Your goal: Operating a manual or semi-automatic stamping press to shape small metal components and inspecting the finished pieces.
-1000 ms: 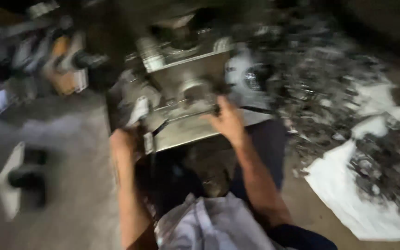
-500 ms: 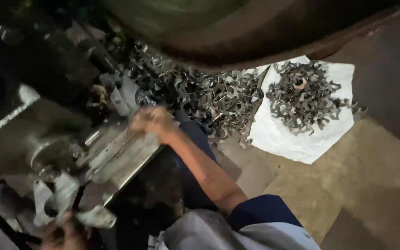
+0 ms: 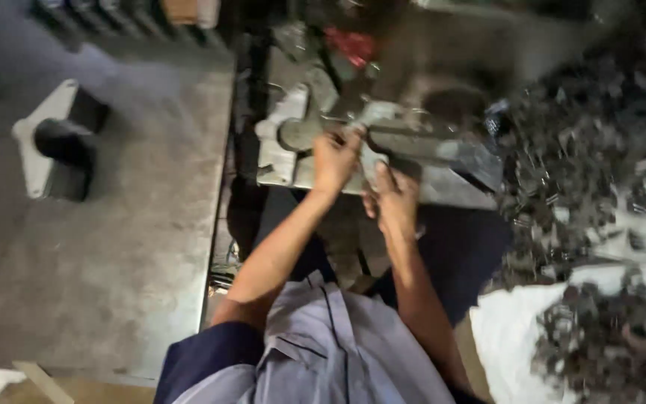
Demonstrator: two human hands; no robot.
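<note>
Both hands work at the grey metal fixture (image 3: 383,153) of a press-like machine. The left hand (image 3: 336,158) has its fingers curled over a small metal piece (image 3: 359,129) at the fixture's middle; blur hides whether they pinch it. The right hand (image 3: 394,198) rests just below, fingers loosely spread on the plate's edge. The step looks like seating a part; next calls for steady alignment. A heap of metal parts (image 3: 585,157) lies right of the fingers, on white cloth (image 3: 506,337).

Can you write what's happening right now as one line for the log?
left hand: on grey metal machine bed | right hand: on bed's near edge | small metal parts pile: at right | white sheet: under more parts
</note>
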